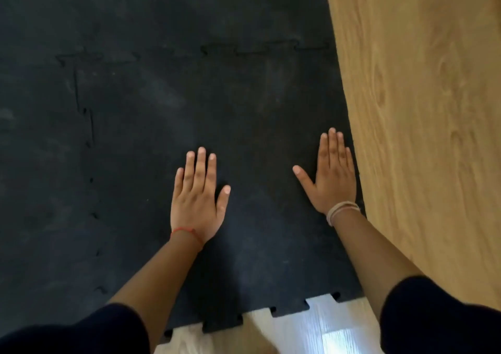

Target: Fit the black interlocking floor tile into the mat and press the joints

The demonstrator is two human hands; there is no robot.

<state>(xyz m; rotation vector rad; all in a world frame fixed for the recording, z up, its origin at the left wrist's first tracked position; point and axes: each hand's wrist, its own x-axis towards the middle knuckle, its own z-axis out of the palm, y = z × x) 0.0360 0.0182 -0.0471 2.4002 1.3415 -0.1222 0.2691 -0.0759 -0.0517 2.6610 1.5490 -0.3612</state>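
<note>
The black interlocking tile (252,115) lies flat at the right corner of the black mat (40,164). Toothed seams join it to the mat along its far side and its left side. Its near edge shows free jigsaw tabs over the pale floor. My left hand (196,196) rests palm down near the middle of the tile, fingers together, thumb out. My right hand (332,175) lies palm down by the tile's right edge, thumb spread. Neither hand holds anything.
Light wooden floor (423,110) runs along the right of the mat. A paler, glossy strip of floor (325,329) shows below the tile's near edge. Dark sleeves cover both forearms at the frame's bottom corners.
</note>
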